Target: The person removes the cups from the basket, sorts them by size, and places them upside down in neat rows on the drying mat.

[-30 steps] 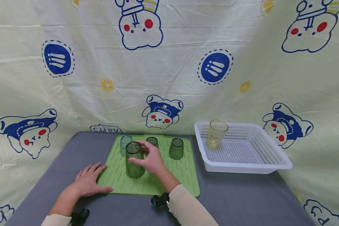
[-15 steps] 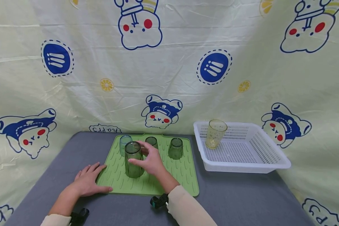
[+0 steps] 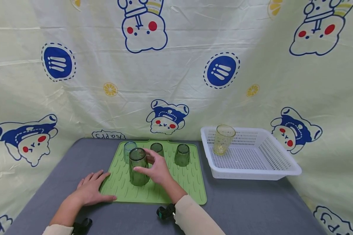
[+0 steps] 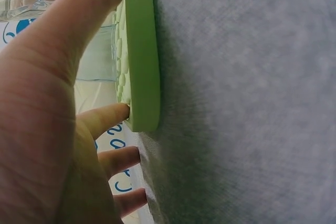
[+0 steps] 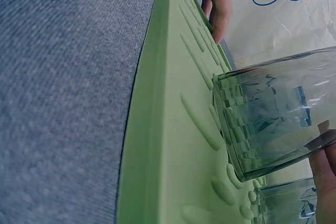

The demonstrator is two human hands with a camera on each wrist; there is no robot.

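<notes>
My right hand (image 3: 157, 168) grips a tall green-tinted glass (image 3: 138, 178) from its right side, thumb in front and fingers behind. In the right wrist view the glass (image 5: 273, 114) has its lower end right at the ribbed surface of the green drying mat (image 3: 179, 189). Spread over the mat's front left corner is my left hand (image 3: 89, 189); its thumb and index finger meet the mat's edge, as the left wrist view shows. A bluish glass (image 3: 129, 147) stands just behind the tall one. Two shorter dark green glasses, one at the back (image 3: 157, 148) and one at right (image 3: 182, 156), also stand on the mat.
Right of the mat is a white perforated basket (image 3: 253, 174), with a yellowish glass (image 3: 224, 140) leaning in its left end. Grey cloth (image 3: 238, 209) covers the table. A printed curtain (image 3: 182, 71) hangs close behind.
The hands, the tall glass and the mat keep their places. Only a slight shift of the head view shows.
</notes>
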